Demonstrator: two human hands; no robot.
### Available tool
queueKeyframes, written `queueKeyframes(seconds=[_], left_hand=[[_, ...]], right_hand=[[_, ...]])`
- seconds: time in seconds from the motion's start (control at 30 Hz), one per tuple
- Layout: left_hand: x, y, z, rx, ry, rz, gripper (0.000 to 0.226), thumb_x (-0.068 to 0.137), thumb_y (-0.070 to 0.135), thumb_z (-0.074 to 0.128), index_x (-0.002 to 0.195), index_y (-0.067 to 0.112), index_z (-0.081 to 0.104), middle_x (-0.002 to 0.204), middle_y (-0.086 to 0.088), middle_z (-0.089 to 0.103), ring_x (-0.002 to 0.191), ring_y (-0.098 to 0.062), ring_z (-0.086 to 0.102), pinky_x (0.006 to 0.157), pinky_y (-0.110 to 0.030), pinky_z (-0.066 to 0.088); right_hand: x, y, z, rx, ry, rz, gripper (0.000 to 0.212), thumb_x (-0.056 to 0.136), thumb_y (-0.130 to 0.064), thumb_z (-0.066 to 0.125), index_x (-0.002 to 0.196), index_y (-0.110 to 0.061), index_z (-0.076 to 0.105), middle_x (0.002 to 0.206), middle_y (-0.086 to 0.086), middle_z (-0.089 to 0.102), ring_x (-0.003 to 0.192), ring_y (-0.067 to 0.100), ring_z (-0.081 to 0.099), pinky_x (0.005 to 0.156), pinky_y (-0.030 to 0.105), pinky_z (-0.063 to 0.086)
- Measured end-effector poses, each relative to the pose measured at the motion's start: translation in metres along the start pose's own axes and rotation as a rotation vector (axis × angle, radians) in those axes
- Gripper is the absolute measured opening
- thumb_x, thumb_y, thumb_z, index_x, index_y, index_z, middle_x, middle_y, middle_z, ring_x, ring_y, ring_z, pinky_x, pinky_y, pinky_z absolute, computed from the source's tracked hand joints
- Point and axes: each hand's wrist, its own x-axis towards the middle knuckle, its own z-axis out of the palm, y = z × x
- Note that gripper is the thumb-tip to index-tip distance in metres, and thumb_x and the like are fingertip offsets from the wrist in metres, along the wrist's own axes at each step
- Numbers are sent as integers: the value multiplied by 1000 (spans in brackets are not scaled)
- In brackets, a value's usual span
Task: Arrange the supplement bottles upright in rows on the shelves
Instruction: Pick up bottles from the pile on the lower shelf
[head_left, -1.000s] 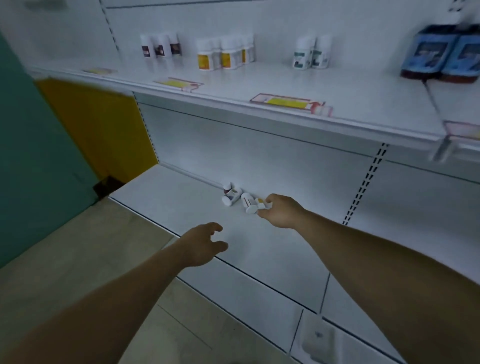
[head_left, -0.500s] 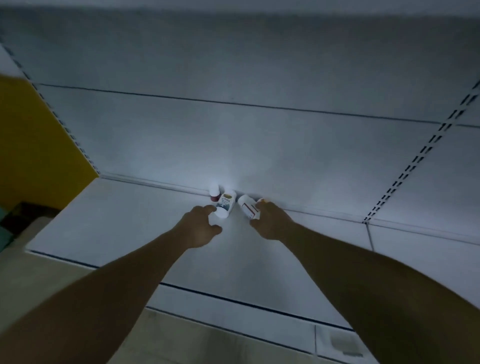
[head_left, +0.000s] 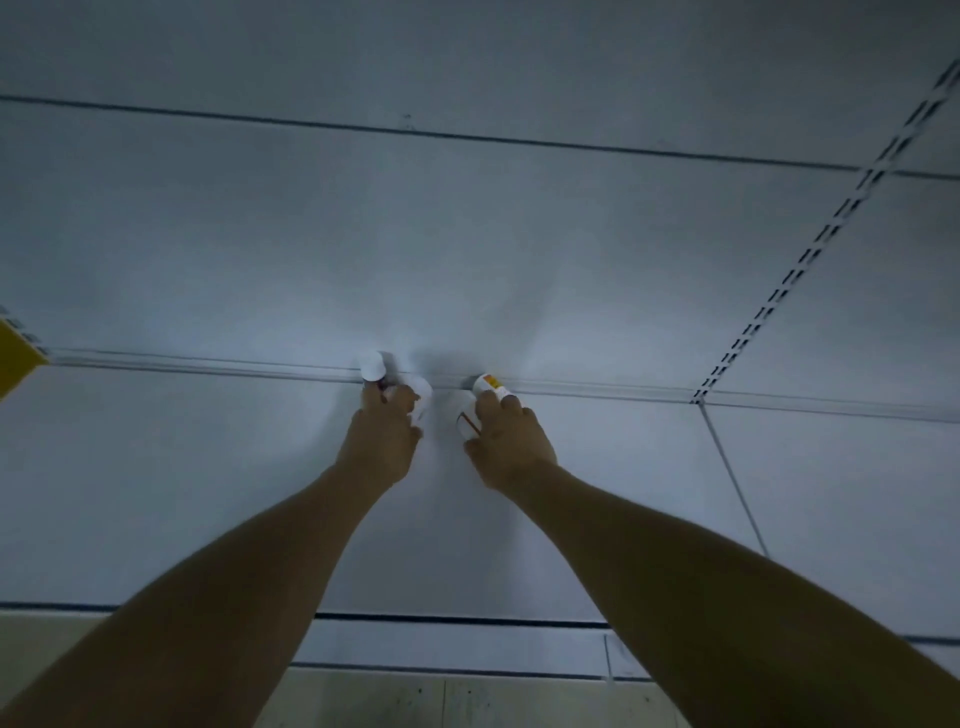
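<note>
Righting stray bottles at the rear of the low shelf (head_left: 208, 467): the step in hand, as judged, is the grasp before the stand-up, one bottle per hand. Stock: four small bottles, bunched where the shelf meets the back panel (head_left: 467, 234). Left hand (head_left: 382, 441): fingers curled, thumb and fingers closed round the white bottle (head_left: 422, 399), forefinger tip touching the capped bottle (head_left: 373, 366) just behind. Right hand (head_left: 511, 447): fingers curled round the red-label bottle (head_left: 464, 413), fingertips reaching the yellow-label bottle (head_left: 487, 384) beyond. Attitude: capped bottle appears upright, round cap up, long axis vertical, against the panel. White bottle looks tipped, long axis running from the hand toward the panel; which end bears the cap cannot be told. Red-label bottle likewise off vertical, long axis running front to back. Yellow-label bottle seems to lie on its side along the panel, long axis roughly left to right; partly hidden by fingers. Next move, as judged: turn each held bottle until its base is down, set it flat beside the capped one, in line along the panel, then let go without knocking the neighbours.
</note>
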Motion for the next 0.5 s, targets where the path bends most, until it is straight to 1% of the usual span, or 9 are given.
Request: queueKeyframes(seconds=[0.03, 0.1, 0.17, 0.2, 0.27, 0.33, 0.4, 0.43, 0.5], left_hand=[[-5, 0, -3, -61, -16, -49, 50, 85, 15, 63, 131, 14, 42, 128, -19, 35, 106, -40, 54, 92, -41, 44], [-18, 2, -15, -270, -60, -182, 62, 82, 9, 66, 135, 14, 34, 127, -19, 36, 105, -37, 54, 84, -38, 46], [-38, 5, -36, -519, -97, -326, 74, 80, 7, 68, 142, 14, 28, 134, -16, 37, 110, -34, 52, 78, -36, 48], [-51, 6, -48, -644, -119, -376, 74, 80, 7, 68, 143, 14, 30, 136, -14, 40, 111, -32, 53, 80, -37, 49], [-81, 13, -76, -896, -147, -387, 59, 80, 2, 65, 134, 12, 44, 130, -13, 52, 106, -28, 58, 85, -37, 51], [-118, 23, -109, -1093, -155, -367, 44, 81, -3, 61, 121, 13, 49, 120, -14, 58, 99, -25, 61, 81, -34, 51], [-152, 34, -141, -1217, -143, -320, 43, 82, -7, 59, 118, 12, 46, 116, -15, 58, 97, -24, 63, 81, -35, 52], [-168, 39, -157, -1271, -145, -291, 44, 82, -8, 58, 119, 12, 45, 115, -16, 58, 98, -27, 64, 83, -38, 52], [-195, 49, -189, -1341, -157, -209, 48, 82, -7, 59, 118, 19, 42, 112, -14, 60, 96, -31, 66, 83, -43, 54]], right_hand=[[-6, -1, -3, 143, 5, 48, 56, 88, -32, 57, 139, -23, 35, 132, 6, 50, 114, 26, 51, 96, 34, 44], [-27, -6, -14, 577, 33, 210, 45, 89, -35, 58, 131, -30, 42, 127, -2, 56, 109, 18, 57, 94, 30, 46], [-53, -17, -30, 1066, -16, 463, 28, 92, -30, 54, 120, -28, 52, 110, 1, 63, 92, 18, 63, 79, 31, 52], [-67, -23, -38, 1303, -52, 570, 23, 93, -24, 51, 115, -23, 57, 96, 4, 66, 79, 18, 64, 68, 29, 53], [-99, -37, -58, 1692, -80, 646, 24, 92, -18, 46, 107, -13, 64, 77, 8, 65, 61, 19, 60, 52, 24, 48], [-133, -58, -80, 1851, -104, 613, 26, 93, -21, 42, 102, -9, 64, 78, 12, 63, 59, 22, 59, 49, 22, 44], [-166, -85, -101, 1896, -108, 532, 33, 96, -35, 40, 98, -12, 63, 79, 12, 63, 60, 22, 59, 56, 24, 43], [-182, -98, -111, 1897, -94, 497, 34, 95, -41, 44, 95, -14, 64, 75, 10, 63, 59, 21, 59, 60, 27, 43], [-212, -122, -130, 1879, -56, 426, 24, 92, -37, 53, 94, -15, 63, 69, 6, 63, 60, 19, 60, 62, 28, 43]])
